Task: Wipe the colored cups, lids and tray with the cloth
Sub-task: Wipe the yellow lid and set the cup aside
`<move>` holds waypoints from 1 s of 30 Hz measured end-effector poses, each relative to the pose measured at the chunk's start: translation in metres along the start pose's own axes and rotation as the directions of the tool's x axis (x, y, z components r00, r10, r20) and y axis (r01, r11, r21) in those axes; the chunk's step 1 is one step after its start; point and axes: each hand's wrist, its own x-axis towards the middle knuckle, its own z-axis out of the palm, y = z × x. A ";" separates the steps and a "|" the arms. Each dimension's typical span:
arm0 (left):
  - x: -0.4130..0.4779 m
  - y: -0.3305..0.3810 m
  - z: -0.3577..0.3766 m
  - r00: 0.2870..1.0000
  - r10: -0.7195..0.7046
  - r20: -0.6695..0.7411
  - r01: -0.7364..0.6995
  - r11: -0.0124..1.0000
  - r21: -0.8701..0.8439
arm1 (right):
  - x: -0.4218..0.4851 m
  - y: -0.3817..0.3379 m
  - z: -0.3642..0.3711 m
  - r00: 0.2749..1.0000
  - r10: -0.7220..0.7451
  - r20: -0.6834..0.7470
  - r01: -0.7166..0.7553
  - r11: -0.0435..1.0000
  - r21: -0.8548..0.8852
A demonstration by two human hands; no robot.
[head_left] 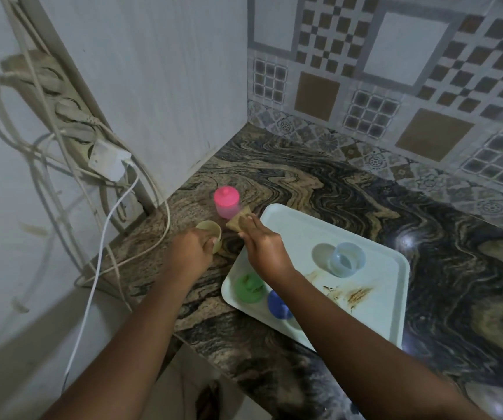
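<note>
My left hand (191,248) grips a pale yellow cup (211,234) just above the counter, left of the tray. Beside it my right hand (264,244) pinches a folded brown cloth (239,221), held close to the yellow cup. A pink cup with its pink lid (226,201) stands on the counter behind the cloth. The pale tray (374,301) carries a light blue cup (347,259), a green lid (248,287) and a blue lid (277,304) partly hidden by my right forearm. Brown stains mark the tray's middle.
The marbled counter (320,183) meets a white panel on the left and a tiled wall behind. A power strip with a white charger (107,159) and hanging cables (98,262) sits left of the counter's edge.
</note>
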 end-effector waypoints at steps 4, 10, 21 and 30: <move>0.000 0.008 -0.009 0.998 0.024 -0.056 -0.027 0.999 -0.040 | -0.001 -0.012 -0.015 0.996 0.036 -0.084 -0.031 0.998 0.057; -0.004 0.064 -0.029 0.986 0.083 -0.141 -0.116 0.963 -0.245 | -0.011 -0.022 -0.081 0.948 0.139 -0.288 -0.097 0.983 0.155; -0.103 0.157 0.030 0.898 0.439 0.023 -0.395 0.830 -0.394 | -0.114 -0.003 -0.189 0.838 0.363 -0.408 -0.302 0.930 0.207; -0.172 0.173 0.106 0.757 0.567 0.324 -0.469 0.817 -0.334 | -0.209 0.021 -0.203 0.791 0.485 -0.373 -0.457 0.874 0.169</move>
